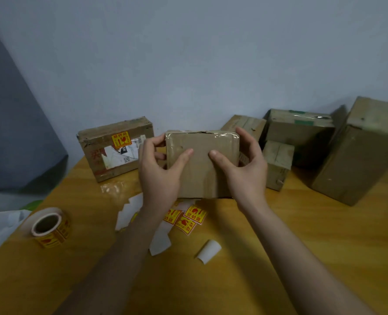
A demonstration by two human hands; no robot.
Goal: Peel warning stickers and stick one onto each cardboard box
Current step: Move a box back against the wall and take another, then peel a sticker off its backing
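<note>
A flat taped cardboard box (202, 176) is held up above the wooden table (324, 235), its broad plain face turned to me. My left hand (160, 176) grips its left edge and my right hand (245, 171) its right edge, both thumbs pressed on the face. Below the box lie several loose yellow-and-red warning stickers (187, 218) among white backing scraps (129, 213). A roll of the same stickers (50, 227) stands at the left. A box at the back left (115, 148) carries one warning sticker (121, 139) on its front.
Several more cardboard boxes stand at the back right: a small one (278, 164), a wider one with green tape (302, 133), another behind (245, 125), and a tall one (365, 151). A curled backing piece (208, 251) lies near me. White plastic (0, 226) hangs off the left edge.
</note>
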